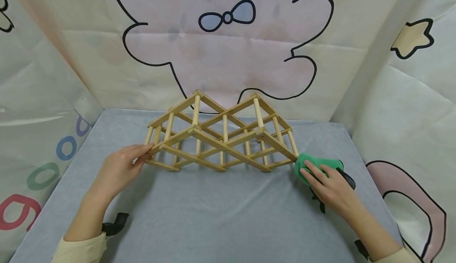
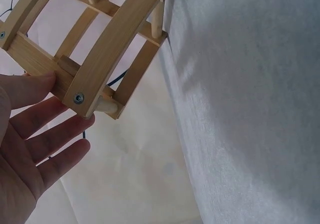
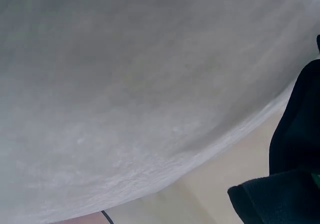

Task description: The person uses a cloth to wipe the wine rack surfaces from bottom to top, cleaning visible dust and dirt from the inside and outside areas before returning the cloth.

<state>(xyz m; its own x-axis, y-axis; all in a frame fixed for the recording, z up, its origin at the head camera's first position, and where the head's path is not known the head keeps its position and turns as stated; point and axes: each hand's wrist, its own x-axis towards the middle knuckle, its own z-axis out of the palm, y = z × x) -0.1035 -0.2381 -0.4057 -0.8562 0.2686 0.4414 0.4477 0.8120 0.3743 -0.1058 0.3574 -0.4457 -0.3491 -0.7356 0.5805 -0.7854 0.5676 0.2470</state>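
Note:
A folding wooden lattice rack [image 1: 224, 136] with crossed slats and round dowels stands spread in a zigzag at the back of the table. My left hand [image 1: 122, 170] pinches its left end between thumb and fingers. In the left wrist view the thumb lies on a slat [image 2: 35, 59] beside a screw head, and the other fingers extend below it. My right hand [image 1: 329, 188] grips a green cloth [image 1: 303, 168] at the rack's right lower corner. Dark folds of fabric [image 3: 295, 134] fill the right edge of the right wrist view; the right fingers are hidden there.
A grey-blue cloth covers the table [image 1: 213, 215]. Printed curtains [image 1: 228, 57] hang close behind it and on both sides. Black straps [image 1: 115, 224] show near the wrists.

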